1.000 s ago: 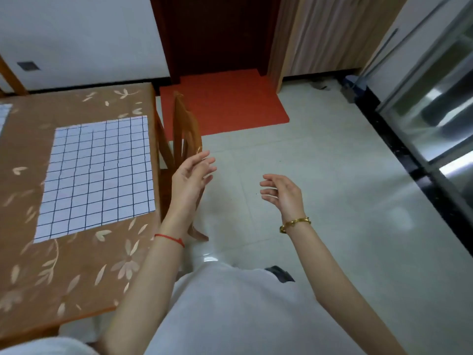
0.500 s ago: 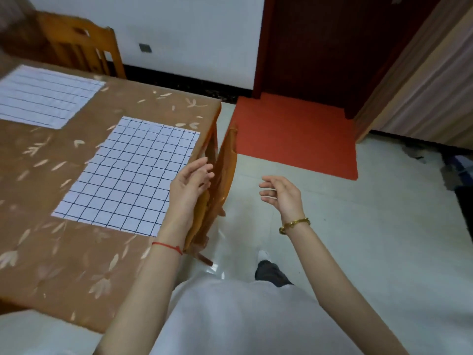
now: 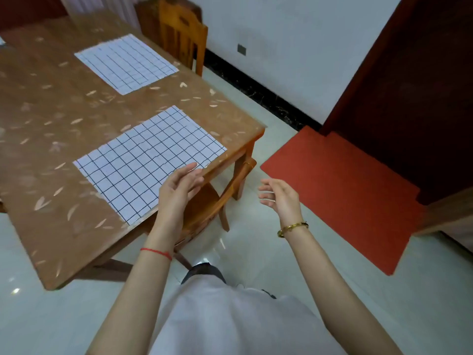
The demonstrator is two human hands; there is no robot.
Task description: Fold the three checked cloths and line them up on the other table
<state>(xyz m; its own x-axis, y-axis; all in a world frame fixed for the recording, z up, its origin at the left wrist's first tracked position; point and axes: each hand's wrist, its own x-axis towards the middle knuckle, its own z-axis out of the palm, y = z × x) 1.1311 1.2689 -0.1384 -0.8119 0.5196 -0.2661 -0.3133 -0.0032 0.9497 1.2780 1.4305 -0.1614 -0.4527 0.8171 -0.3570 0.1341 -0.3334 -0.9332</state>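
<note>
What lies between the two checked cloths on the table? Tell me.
Only bare tabletop, brown with a pale leaf print, lies between the near checked cloth and the far checked cloth; the head view shows it.

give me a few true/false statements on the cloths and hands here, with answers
1. The near checked cloth lies spread flat on the table. True.
2. The right hand grips a cloth. False: it is empty, fingers relaxed, over the floor.
3. The left hand is at the near checked cloth's edge, holding nothing. True.
4. The far checked cloth is folded small. False: it lies spread flat too.
5. The red mat lies on the table. False: it is on the floor by the dark door.
</note>
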